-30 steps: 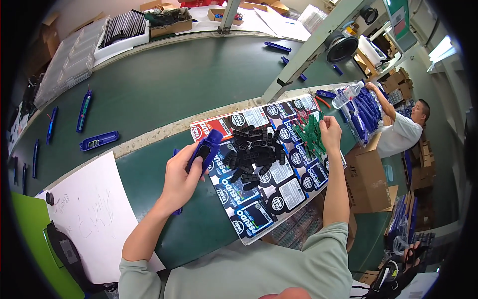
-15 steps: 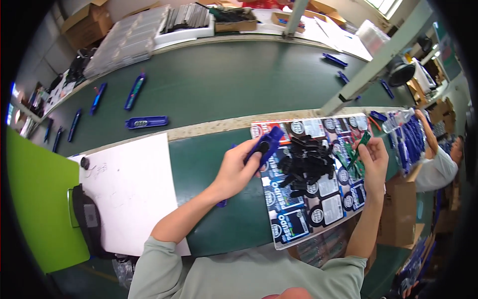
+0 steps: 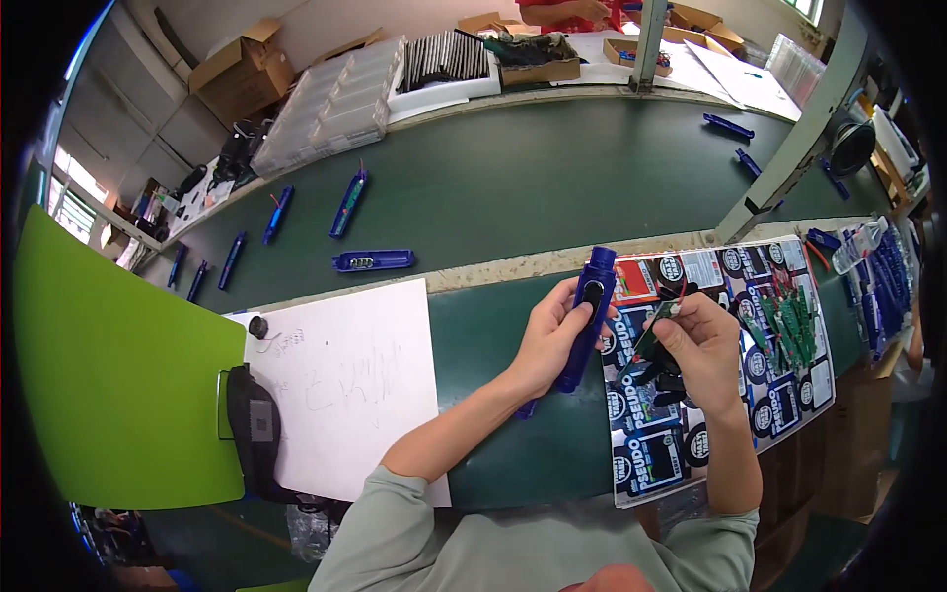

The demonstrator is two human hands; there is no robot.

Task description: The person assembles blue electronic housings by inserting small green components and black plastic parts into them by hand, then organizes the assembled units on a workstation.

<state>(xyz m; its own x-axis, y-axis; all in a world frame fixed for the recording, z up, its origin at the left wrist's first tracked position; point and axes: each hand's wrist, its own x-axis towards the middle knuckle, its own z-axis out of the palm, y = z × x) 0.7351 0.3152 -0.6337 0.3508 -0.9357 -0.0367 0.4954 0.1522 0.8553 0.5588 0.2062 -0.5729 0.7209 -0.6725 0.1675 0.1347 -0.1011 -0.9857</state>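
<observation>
My left hand (image 3: 550,340) is closed round a long blue plastic housing (image 3: 599,266), its thumb against a black insert (image 3: 592,292) in the housing's face. Just right of it, my right hand (image 3: 705,350) pinches a slim green circuit board (image 3: 645,342) with a thin red wire at its upper end. Board and housing are close together but apart. Beneath my right hand lies a heap of black plastic parts (image 3: 671,387), mostly hidden by the hand. More green circuit boards (image 3: 791,326) lie piled to the right on the printed sheet (image 3: 646,469).
Several blue housings, one (image 3: 373,259) at mid left, are spread over the green work surface (image 3: 493,168). White paper (image 3: 360,395) and a green panel (image 3: 138,385) stand left. A metal post (image 3: 799,148) rises right, near bagged blue housings (image 3: 888,296). A person in red (image 3: 562,14) is at the back.
My right hand has carried the circuit board left, from the board pile to over the black parts. My left hand has turned the blue housing more upright. The whole view has shifted.
</observation>
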